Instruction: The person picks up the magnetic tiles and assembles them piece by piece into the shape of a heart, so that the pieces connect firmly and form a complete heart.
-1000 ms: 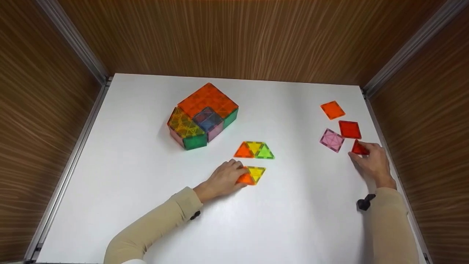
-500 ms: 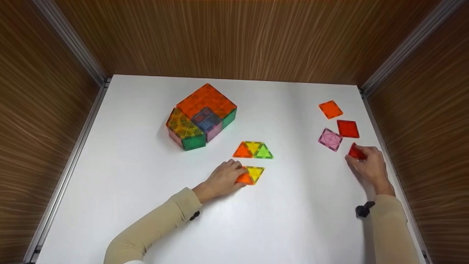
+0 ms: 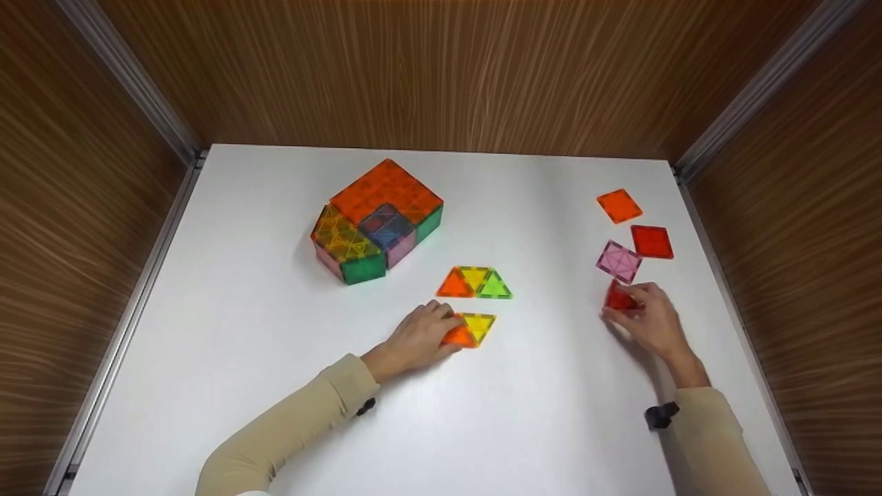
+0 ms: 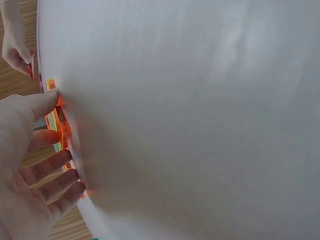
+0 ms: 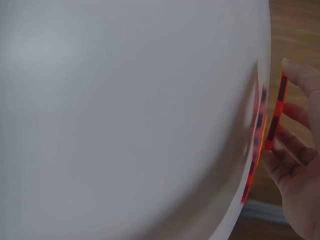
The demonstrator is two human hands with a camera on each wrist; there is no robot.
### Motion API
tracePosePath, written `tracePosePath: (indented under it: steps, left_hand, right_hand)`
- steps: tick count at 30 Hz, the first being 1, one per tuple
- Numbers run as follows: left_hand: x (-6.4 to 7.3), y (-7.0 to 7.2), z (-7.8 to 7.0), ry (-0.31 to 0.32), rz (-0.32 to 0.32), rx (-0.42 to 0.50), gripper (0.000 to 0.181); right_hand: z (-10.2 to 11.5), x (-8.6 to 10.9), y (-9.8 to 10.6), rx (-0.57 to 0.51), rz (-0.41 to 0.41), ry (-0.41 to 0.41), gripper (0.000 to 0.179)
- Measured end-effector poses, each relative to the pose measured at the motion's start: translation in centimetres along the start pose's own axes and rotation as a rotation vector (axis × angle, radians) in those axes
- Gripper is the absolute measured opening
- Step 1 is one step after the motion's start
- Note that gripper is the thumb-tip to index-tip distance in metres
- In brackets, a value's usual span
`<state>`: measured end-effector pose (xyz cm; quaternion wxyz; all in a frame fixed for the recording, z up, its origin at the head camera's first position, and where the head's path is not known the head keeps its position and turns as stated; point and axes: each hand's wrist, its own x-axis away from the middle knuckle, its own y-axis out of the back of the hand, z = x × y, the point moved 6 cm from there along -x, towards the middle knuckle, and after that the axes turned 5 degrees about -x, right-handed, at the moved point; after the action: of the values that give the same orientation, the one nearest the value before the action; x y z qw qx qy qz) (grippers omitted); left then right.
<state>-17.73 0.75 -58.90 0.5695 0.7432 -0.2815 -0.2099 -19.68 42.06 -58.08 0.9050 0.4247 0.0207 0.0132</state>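
My left hand (image 3: 419,337) holds an orange triangular magnetic tile (image 3: 460,335) down on the white table, thumb and fingers at its edges. A yellow triangular tile (image 3: 480,326) lies against its right side. My right hand (image 3: 654,325) pinches a red triangular magnetic tile (image 3: 618,300), tilted and lifted off the table in the right wrist view, where its edge (image 5: 276,112) shows between thumb and fingers. Just beyond the left hand, orange (image 3: 455,284), yellow (image 3: 475,276) and green (image 3: 495,286) triangular tiles lie joined flat in a row.
A low block (image 3: 386,186) of magnetic tiles, with orange, yellow and blue tops, stands at the back left. On the right lie an orange square (image 3: 619,206), a red square (image 3: 652,242) and a pink square (image 3: 619,262). Wood-grain panels (image 3: 441,76) enclose the table's back and sides.
My right hand has lifted the red triangular tile from beside the red square and carried it left, to just in front of the pink square. The left hand stays in place on the orange tile.
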Motion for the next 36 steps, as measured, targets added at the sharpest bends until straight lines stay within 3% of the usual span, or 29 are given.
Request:
tracePosePath:
  steps: [7,15,22,28,36]
  left_hand:
    - [0.1,-0.2,-0.1,-0.021,-0.028,0.005,0.043]
    - [0.1,-0.2,-0.2,-0.025,-0.022,0.012,0.043]
    - [0.0,-0.3,0.0,-0.005,0.001,0.013,0.043]
    - [-0.1,-0.3,0.1,0.014,0.012,0.013,0.044]
    - [-0.1,-0.2,0.1,0.003,-0.002,0.005,0.044]
  right_hand:
    - [4.4,0.6,-3.7,-0.006,0.050,0.086,0.056]
    - [8.8,1.4,-7.5,-0.019,0.113,0.109,0.061]
    - [12.2,2.3,-10.6,0.064,0.179,0.187,0.060]
    - [14.9,2.4,-12.4,0.143,0.213,0.249,0.061]
    - [16.7,2.0,-13.7,0.193,0.200,0.283,0.062]
